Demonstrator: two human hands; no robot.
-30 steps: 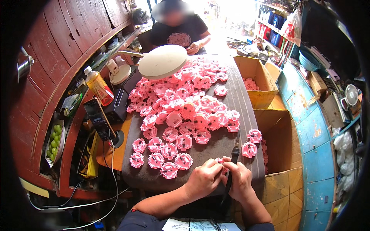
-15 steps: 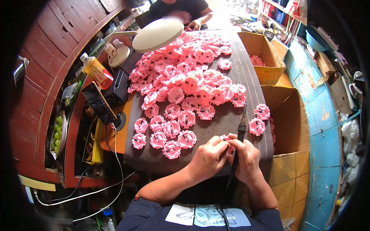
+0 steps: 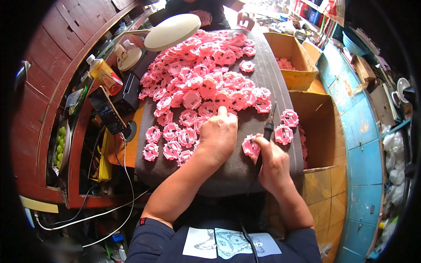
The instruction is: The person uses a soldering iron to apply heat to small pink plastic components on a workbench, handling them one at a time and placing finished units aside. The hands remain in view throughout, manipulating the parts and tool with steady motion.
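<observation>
My right hand (image 3: 275,164) is closed round a black-handled soldering iron (image 3: 268,130), its metal tip pointing away from me and its cord trailing down. At the thumb and fingertips of that hand is a pink plastic part (image 3: 250,146), with a small dark piece in its middle. My left hand (image 3: 219,133) stretches forward to the near edge of a heap of the same pink parts (image 3: 188,74). Its fingers are curled down on one pink part (image 3: 232,112), mostly covered by the hand. Several pink parts (image 3: 172,150) lie apart, left of my left forearm.
Two pink parts (image 3: 284,134) lie by the table's right edge. Cardboard boxes (image 3: 322,127) stand right of the dark table (image 3: 219,179). A white lamp head (image 3: 172,32) hangs over the heap. At left are a phone (image 3: 106,109), a bottle (image 3: 104,75) and cables. Another person (image 3: 206,11) is opposite.
My left hand has left my right hand and reached forward to the heap. My right hand has moved slightly left with the iron. The co-worker's hand has shifted right.
</observation>
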